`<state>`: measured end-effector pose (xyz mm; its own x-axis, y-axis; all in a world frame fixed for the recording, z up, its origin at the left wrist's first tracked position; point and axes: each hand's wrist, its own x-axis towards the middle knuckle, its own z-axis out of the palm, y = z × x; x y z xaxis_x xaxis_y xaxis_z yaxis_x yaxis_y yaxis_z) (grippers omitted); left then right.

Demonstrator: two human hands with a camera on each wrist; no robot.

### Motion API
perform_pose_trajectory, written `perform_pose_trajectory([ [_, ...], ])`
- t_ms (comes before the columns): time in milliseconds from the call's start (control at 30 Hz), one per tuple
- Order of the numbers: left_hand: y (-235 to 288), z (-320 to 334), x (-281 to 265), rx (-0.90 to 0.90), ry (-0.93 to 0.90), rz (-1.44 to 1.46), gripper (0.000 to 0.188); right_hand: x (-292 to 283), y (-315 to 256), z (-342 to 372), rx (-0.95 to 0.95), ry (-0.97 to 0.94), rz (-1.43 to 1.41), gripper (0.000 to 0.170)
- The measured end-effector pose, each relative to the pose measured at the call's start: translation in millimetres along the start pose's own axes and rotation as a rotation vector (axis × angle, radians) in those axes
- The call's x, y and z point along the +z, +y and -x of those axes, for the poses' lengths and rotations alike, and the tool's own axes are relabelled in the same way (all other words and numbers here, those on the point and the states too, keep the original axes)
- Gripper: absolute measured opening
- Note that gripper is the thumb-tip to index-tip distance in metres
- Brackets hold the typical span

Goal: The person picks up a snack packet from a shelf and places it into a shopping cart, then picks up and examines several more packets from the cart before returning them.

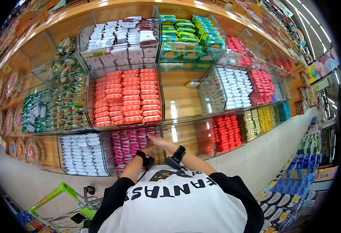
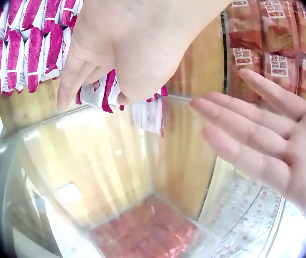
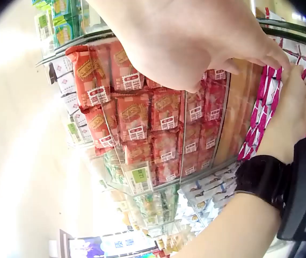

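Observation:
My left hand [image 1: 149, 148] is over the lower bin of pink-and-white packets [image 1: 125, 141]. Seen in the left wrist view, its fingers and thumb close around a few of these packets [image 2: 106, 92] at the edge of the stacked rows; the hand partly hides them. My right hand [image 1: 162, 143] is just to the right of it, beside the same rows. Its fingers [image 2: 249, 134] are spread and extended, with nothing held in them. In the right wrist view, the right hand's fingertips come close to the left hand [image 3: 298, 97].
Orange-red packets [image 1: 127, 95] fill the bin above. A bare wooden compartment [image 1: 178, 136] lies right of the hands, before red packets [image 1: 227, 132]. White packets [image 1: 83, 153] are stacked on the left. Clear partitions divide the bins. A green-handled cart [image 1: 54, 198] stands at lower left.

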<state>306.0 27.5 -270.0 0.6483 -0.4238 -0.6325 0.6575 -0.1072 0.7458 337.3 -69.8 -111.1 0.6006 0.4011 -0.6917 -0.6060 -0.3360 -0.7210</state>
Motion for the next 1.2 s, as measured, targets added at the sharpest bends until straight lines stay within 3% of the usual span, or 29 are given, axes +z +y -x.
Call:
perform_pose_trajectory([
  [67, -3, 2, -1, 0.295, -0.099, -0.408, 0.053, -5, 6, -10, 0.035, -0.064, 0.006, 0.056],
  [100, -3, 1, 0, 0.299, -0.099, -0.410, 0.053, -6, 9, -14, 0.073, -0.133, 0.013, 0.064],
  [167, 18, 17, 8, 0.088, -0.058, -0.358, 0.057, -5, 4, -7, 0.046, -0.115, 0.018, 0.065],
  [200, 26, 22, 9, 0.091, -0.055, -0.357, 0.057, -4, 1, -3, 0.022, -0.099, 0.020, 0.065],
  [267, 38, 31, 9, -0.093, -0.107, -0.289, 0.050, -2, -4, 2, 0.058, -0.107, -0.024, 0.065],
  [367, 66, 55, 17, -0.199, -0.042, -0.140, 0.045, 2, -13, 8, 0.086, -0.090, -0.045, 0.064],
  [500, 53, 46, 16, -0.287, -0.052, -0.179, 0.050, -2, -9, 5, 0.126, -0.103, -0.006, 0.066],
  [567, 40, 37, 7, -0.231, -0.247, -0.260, 0.060, 3, -19, 16, 0.124, -0.091, -0.036, 0.066],
  [667, 16, 19, 2, -0.323, -0.245, -0.221, 0.065, 0, 2, -5, 0.099, -0.117, -0.050, 0.067],
  [800, 40, 45, 3, -0.342, -0.204, -0.237, 0.068, -5, 36, -39, 0.061, -0.176, -0.065, 0.065],
  [900, 41, 47, -9, -0.469, -0.241, -0.312, 0.064, -2, 27, -30, 0.093, -0.178, -0.092, 0.065],
  [1033, 52, 71, -19, -0.374, -0.275, -0.266, 0.049, 4, 7, -15, 0.058, -0.081, 0.104, 0.062],
  [1100, 58, 87, -23, -0.048, -0.235, -0.305, 0.046, 5, 1, -11, 0.071, -0.073, 0.188, 0.058],
  [1133, 57, 91, -25, 0.182, -0.213, -0.535, 0.044, 4, 1, -11, 0.069, -0.077, 0.191, 0.058],
  [1200, 92, 117, -16, 0.088, -0.108, -0.410, 0.040, 2, 4, -14, 0.011, -0.123, 0.214, 0.054],
])
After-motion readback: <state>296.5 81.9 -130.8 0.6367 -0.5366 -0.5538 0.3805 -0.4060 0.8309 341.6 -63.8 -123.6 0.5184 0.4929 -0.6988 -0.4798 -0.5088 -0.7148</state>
